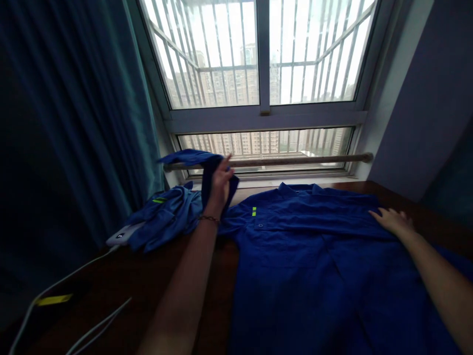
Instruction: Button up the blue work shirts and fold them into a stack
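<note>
A blue work shirt [314, 246] with a small yellow-green tag lies spread flat on the dark wooden table [129, 286]. My left hand [220, 183] is closed on the shirt's left sleeve [192, 159] and holds it lifted above the table near the window. My right hand [392, 220] lies flat and open on the right side of the shirt, fingers stretched out. A second blue garment [166, 219] sits crumpled at the left, beside my left wrist.
A phone [121, 234] rests at the table's left edge with a white cable [66, 281] running off it. A teal curtain [81, 123] hangs at the left. A barred window [258, 54] and a wooden rail [295, 160] stand behind the table.
</note>
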A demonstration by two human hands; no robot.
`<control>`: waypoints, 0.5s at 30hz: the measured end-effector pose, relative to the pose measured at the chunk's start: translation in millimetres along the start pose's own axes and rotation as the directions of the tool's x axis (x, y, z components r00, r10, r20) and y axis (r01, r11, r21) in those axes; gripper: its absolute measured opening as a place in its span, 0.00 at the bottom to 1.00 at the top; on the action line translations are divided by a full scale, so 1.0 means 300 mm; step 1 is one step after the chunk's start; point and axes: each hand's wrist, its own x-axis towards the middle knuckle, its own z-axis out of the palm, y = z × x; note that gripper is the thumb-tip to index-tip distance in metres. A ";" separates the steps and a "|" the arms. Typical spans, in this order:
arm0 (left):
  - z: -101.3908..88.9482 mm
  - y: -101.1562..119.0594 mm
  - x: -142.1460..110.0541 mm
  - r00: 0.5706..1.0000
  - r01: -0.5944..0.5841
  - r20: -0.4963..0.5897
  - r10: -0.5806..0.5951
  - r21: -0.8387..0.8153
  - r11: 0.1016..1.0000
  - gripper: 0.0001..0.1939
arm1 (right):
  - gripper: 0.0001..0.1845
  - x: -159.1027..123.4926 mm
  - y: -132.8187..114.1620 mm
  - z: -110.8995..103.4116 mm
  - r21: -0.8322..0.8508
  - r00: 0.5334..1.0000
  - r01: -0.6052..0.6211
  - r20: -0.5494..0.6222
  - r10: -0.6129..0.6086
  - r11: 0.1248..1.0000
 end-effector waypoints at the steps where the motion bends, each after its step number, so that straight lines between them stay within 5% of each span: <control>1: 0.085 0.005 -0.038 0.962 0.097 0.259 -0.086 -0.028 0.995 0.23 | 0.29 -0.012 -0.032 -0.020 0.010 0.999 0.026 -0.044 -0.026 1.000; 2: 0.168 0.013 -0.083 0.828 0.199 0.532 -0.178 0.018 0.980 0.24 | 0.24 -0.023 -0.070 -0.043 0.066 0.997 0.042 -0.068 -0.038 0.997; 3: 0.242 0.023 -0.130 0.647 0.227 0.726 -0.235 0.112 0.968 0.24 | 0.21 -0.033 -0.111 -0.067 0.163 0.997 0.053 -0.070 -0.042 0.985; 4: 0.305 0.034 -0.177 0.485 0.182 0.833 -0.265 0.200 0.963 0.25 | 0.18 -0.041 -0.153 -0.090 0.299 0.998 0.051 -0.051 -0.038 0.953; 5: 0.353 0.047 -0.217 0.375 0.120 0.883 -0.282 0.255 0.959 0.25 | 0.17 -0.048 -0.193 -0.113 0.424 1.000 0.022 -0.012 -0.019 0.905; 7: 0.403 0.068 -0.270 0.267 0.048 0.920 -0.286 0.284 0.958 0.25 | 0.20 -0.057 -0.258 -0.152 0.609 0.989 -0.100 0.145 0.014 0.787; 9: 0.398 0.074 -0.278 0.295 0.017 0.906 -0.303 0.312 0.950 0.24 | 0.27 -0.063 -0.295 -0.184 0.693 0.918 -0.317 0.396 0.025 0.648; 11: 0.358 0.057 -0.251 0.406 -0.013 0.842 -0.355 0.393 0.919 0.22 | 0.30 -0.067 -0.306 -0.210 0.641 0.790 -0.531 0.612 0.050 0.554; 15: 0.242 -0.038 -0.176 0.631 -0.057 0.588 -0.506 0.686 0.725 0.18 | 0.31 -0.078 -0.311 -0.242 0.398 0.664 -0.545 0.742 0.091 0.737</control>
